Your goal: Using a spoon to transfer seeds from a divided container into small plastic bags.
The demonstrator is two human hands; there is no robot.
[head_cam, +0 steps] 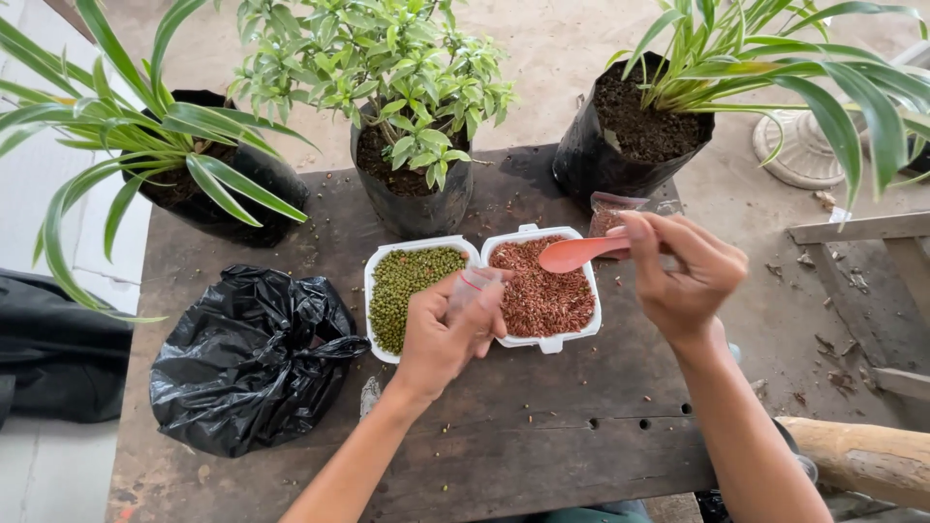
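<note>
On a dark, weathered wooden table (542,446) outdoors, you work over a white foam clamshell tray (481,250) lying open in two joined halves. The left compartment is filled with small green beans (407,291); the right one holds reddish-brown grains (542,291), heaped nearly level with the rim.

Your right hand (683,276) is closed around the handle of a salmon-pink plastic spoon (576,254), fingers pinched together on it, the bowl of the spoon hovering over the far edge of the red grains and pointing left. Just behind the spoon, at the tray's far right corner, sits a small clear plastic bag (612,211) with more reddish grain inside.

Your left hand (448,334) is curled shut on a small clear plastic bag (475,291), blurred, held above the seam between the two compartments; what it contains cannot be made out.

Three black grow bags stand along the table's far side: a striped long-leaf plant (208,184) at left, a bushy small-leaved plant (412,189) in the middle and another long-leaf plant in dark soil (635,131) at right. A knotted black plastic sack (252,358) rests near your left forearm, and stray green beans dot the boards.
</note>
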